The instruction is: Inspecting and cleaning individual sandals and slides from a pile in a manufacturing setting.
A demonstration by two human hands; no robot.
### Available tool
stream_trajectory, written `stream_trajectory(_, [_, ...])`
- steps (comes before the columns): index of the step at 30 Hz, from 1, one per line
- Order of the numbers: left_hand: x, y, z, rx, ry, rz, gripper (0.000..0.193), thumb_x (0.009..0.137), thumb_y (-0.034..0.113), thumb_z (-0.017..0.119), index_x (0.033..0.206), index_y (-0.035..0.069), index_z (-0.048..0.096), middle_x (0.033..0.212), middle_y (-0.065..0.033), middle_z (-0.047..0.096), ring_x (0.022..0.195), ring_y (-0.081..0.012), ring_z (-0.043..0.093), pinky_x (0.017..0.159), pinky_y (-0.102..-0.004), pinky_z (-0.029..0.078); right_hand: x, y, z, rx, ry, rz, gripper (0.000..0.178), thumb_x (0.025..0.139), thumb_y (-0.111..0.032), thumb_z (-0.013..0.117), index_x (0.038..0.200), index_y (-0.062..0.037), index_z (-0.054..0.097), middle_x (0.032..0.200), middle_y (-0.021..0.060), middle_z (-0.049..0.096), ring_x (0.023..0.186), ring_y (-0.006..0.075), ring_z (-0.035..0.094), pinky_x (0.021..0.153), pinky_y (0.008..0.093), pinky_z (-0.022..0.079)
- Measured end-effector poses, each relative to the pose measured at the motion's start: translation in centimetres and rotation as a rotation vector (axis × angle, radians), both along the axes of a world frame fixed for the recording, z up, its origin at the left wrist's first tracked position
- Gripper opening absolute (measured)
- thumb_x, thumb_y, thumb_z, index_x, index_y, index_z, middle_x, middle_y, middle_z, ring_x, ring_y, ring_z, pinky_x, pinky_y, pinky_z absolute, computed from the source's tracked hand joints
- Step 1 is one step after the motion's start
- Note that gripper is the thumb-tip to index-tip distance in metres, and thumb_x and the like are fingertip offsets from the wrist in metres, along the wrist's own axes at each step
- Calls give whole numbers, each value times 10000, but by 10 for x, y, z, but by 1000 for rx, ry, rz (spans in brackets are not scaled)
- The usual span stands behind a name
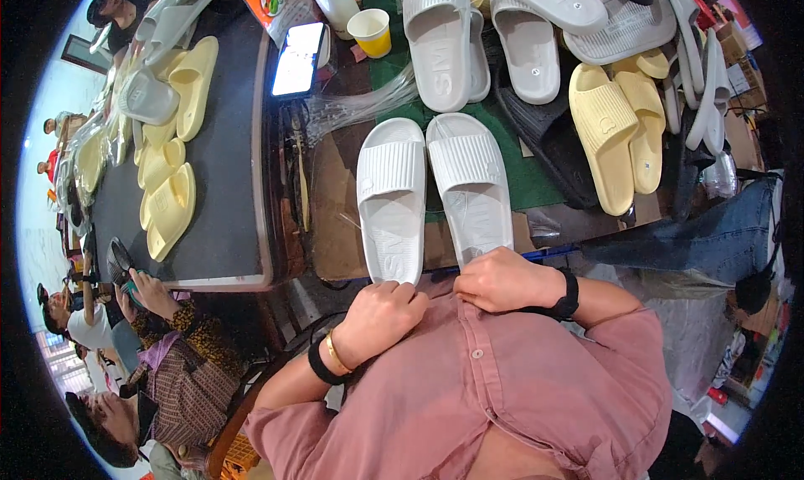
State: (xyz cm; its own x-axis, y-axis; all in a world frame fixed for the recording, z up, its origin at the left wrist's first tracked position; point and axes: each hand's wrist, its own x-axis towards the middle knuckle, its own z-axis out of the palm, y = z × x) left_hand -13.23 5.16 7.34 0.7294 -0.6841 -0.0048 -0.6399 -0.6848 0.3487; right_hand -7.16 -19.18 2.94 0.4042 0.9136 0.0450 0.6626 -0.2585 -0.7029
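Note:
A pair of white slides lies side by side at the table's near edge: the left slide (390,174) and the right slide (469,174), both with ribbed straps and heels toward me. My left hand (387,317) is closed, its curled fingers against the left slide's heel end; what they grip is hidden. My right hand (507,283) is closed too, thumb and fingers pinched together by the right slide's heel, close to my shirt front. Whatever is between them is too small to make out. A thin clear strand shows across the right slide.
Beyond the pair lie several white slides (437,44), black slides (548,136) and yellow slides (603,128). Clear plastic strands (360,107), a lit phone (298,59) and a paper cup (370,33) are at the back left. A co-worker (180,371) sits left beside a dark table (226,178).

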Motion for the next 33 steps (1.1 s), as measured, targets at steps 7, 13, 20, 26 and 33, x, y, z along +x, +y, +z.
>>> stream_trajectory(7, [3, -3, -2, -58, -53, -46, 104, 734, 147, 611, 783, 85, 544, 737, -40, 542, 662, -201, 591, 568, -327, 486, 7, -4, 6, -18, -31, -70, 147, 823, -170, 630, 759, -40, 605, 716, 119, 626, 711, 319, 649, 627, 428, 529])
stream_trajectory(13, [8, -10, -2, -48, 0, -124, 76, 779, 159, 591, 743, 103, 556, 728, -43, 535, 680, -197, 597, 585, -324, 505, 5, -9, 12, -95, -20, -94, 162, 824, -169, 633, 754, -25, 607, 736, 131, 643, 719, 330, 652, 630, 440, 529])
stream_trajectory(20, [10, -14, -1, -62, -29, -158, 67, 787, 155, 587, 761, 96, 572, 739, -46, 537, 693, -196, 601, 589, -323, 512, 5, -11, 10, -89, -12, -114, 176, 833, -185, 639, 762, -25, 620, 736, 140, 649, 711, 336, 657, 629, 441, 528])
stream_trajectory(26, [15, -16, -9, -33, -117, -15, 91, 740, 148, 616, 738, 93, 543, 699, -41, 517, 637, -203, 580, 556, -329, 487, 17, -6, 9, -79, -56, -206, 155, 831, -187, 651, 796, -37, 631, 743, 127, 641, 712, 334, 651, 629, 434, 524])
stream_trajectory(33, [52, -9, -33, 32, -259, 349, 148, 831, 135, 639, 732, 84, 541, 682, -84, 535, 616, -274, 600, 560, -384, 503, 47, 12, 5, 78, -190, -424, 154, 838, -132, 658, 976, -63, 670, 841, 106, 640, 776, 302, 647, 672, 399, 532])
